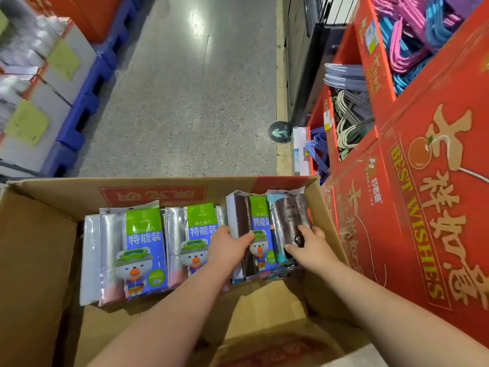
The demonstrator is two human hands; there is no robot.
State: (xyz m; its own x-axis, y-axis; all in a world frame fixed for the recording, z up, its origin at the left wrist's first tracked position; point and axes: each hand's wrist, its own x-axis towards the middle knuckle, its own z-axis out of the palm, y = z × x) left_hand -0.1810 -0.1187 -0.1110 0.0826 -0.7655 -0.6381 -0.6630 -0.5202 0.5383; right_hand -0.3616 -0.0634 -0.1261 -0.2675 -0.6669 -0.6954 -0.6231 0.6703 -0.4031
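Speckled grey floor (190, 102) runs ahead, with red cartons (423, 207) of hangers (352, 123) on the right. At the right end of the open cardboard box (39, 247), the left hand (227, 250) grips a raised bear-label pack (260, 226), thumb across its front. The right hand (312, 245) holds the dark pack (288, 218) just beside it, fingers curled on it. Flat packs (146, 247) lie further left.

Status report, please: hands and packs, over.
Left hand grips dark plastic pack with green-blue bear label. Right hand holds neighbouring grey-roll pack. Brown cardboard box wall close at right.
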